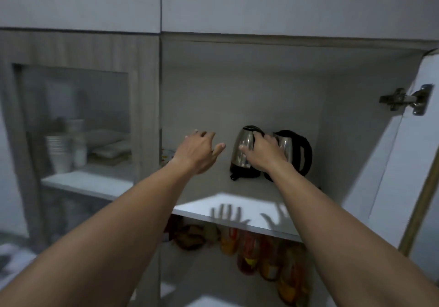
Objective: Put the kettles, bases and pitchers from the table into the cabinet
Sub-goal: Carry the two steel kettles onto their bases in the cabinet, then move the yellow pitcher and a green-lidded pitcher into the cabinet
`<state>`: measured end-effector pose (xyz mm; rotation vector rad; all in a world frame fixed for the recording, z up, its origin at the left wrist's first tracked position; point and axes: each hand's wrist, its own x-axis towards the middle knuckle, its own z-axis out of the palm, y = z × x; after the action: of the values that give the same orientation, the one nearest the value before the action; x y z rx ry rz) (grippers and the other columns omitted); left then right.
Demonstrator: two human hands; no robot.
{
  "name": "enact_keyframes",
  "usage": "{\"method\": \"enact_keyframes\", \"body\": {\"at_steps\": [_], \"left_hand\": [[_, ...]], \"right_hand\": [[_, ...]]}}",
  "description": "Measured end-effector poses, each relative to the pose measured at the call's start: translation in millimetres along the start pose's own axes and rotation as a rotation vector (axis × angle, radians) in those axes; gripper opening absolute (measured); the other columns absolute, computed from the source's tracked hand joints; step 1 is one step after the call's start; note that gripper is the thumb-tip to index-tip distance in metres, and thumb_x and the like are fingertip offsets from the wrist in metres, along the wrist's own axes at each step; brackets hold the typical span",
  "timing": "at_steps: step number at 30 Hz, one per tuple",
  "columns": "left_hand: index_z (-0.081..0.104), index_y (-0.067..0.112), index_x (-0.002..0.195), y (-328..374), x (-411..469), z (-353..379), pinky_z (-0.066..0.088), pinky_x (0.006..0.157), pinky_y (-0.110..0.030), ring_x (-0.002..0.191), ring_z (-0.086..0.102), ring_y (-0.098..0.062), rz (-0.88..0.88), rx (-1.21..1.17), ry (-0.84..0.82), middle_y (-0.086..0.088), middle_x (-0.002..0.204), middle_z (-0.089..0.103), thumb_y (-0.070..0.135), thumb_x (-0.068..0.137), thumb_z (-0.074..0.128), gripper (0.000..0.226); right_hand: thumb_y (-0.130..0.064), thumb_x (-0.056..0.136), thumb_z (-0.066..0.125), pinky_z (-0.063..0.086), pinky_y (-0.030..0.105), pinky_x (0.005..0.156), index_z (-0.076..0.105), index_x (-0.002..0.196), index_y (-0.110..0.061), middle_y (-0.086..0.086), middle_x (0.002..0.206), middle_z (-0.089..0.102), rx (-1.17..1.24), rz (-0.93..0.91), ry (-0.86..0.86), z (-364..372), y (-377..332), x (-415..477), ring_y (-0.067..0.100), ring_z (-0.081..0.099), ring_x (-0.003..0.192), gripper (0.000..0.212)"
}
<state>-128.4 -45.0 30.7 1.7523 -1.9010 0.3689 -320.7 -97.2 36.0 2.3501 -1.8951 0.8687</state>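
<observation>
Two steel kettles with black handles stand on their black bases on the cabinet's upper shelf (213,208). My right hand (263,153) grips the left kettle (244,150) around its handle side, thumb on the steel body. The right kettle (297,150) stands just behind and to the right, partly hidden by my hand. My left hand (198,151) hovers open to the left of the kettles, fingers spread, holding nothing. Pitchers are out of view.
The cabinet door (403,164) hangs open at the right with its hinge (406,99) showing. Bottles and packets (251,252) fill the shelf below. Behind a glass door (76,121) at the left stand stacked cups and plates.
</observation>
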Motion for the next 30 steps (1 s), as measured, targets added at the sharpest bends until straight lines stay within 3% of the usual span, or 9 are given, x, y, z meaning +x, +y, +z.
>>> {"method": "enact_keyframes", "body": {"at_steps": [5,11,18,27,30], "left_hand": [[0.047,0.009,0.142,-62,-78,-47,0.036,0.11,-0.051,0.134,0.042,-0.035,-0.134,0.068,0.005,-0.019,0.14,0.053,0.054,0.101,0.036,0.062],[0.046,0.009,0.141,-147,-163,-103,0.037,0.107,-0.051,0.132,0.044,-0.035,-0.302,0.198,0.02,-0.018,0.14,0.053,0.053,0.101,0.033,0.061],[0.04,0.011,0.147,-231,-257,-158,0.031,0.112,-0.056,0.139,0.037,-0.033,-0.565,0.3,0.004,-0.015,0.148,0.046,0.056,0.101,0.03,0.065],[0.039,0.018,0.148,-314,-360,-213,0.02,0.117,-0.06,0.144,0.027,-0.033,-0.886,0.439,0.102,-0.01,0.152,0.041,0.047,0.101,0.032,0.056],[0.037,0.02,0.15,-332,-399,-225,0.029,0.111,-0.059,0.142,0.031,-0.035,-1.008,0.474,0.107,-0.011,0.15,0.043,0.052,0.101,0.031,0.059]], "right_hand": [[-0.058,0.096,0.051,0.037,0.055,0.111,0.047,0.141,-0.012,0.019,0.146,0.05,0.024,-0.129,-0.058,20,-78,-46,0.038,0.038,0.141,0.064],[-0.057,0.098,0.05,0.035,0.054,0.114,0.042,0.148,-0.013,0.018,0.151,0.046,0.135,-0.305,-0.127,54,-183,-90,0.037,0.036,0.142,0.067],[-0.054,0.1,0.049,0.031,0.053,0.116,0.038,0.152,-0.012,0.019,0.154,0.043,0.263,-0.533,-0.223,103,-308,-131,0.037,0.033,0.146,0.068],[-0.058,0.102,0.04,0.033,0.053,0.116,0.031,0.156,-0.014,0.017,0.157,0.039,0.345,-0.849,-0.371,164,-458,-186,0.035,0.033,0.146,0.07],[-0.058,0.101,0.043,0.031,0.054,0.117,0.027,0.158,-0.014,0.017,0.159,0.035,0.351,-0.949,-0.461,183,-496,-211,0.036,0.03,0.148,0.074]]}}
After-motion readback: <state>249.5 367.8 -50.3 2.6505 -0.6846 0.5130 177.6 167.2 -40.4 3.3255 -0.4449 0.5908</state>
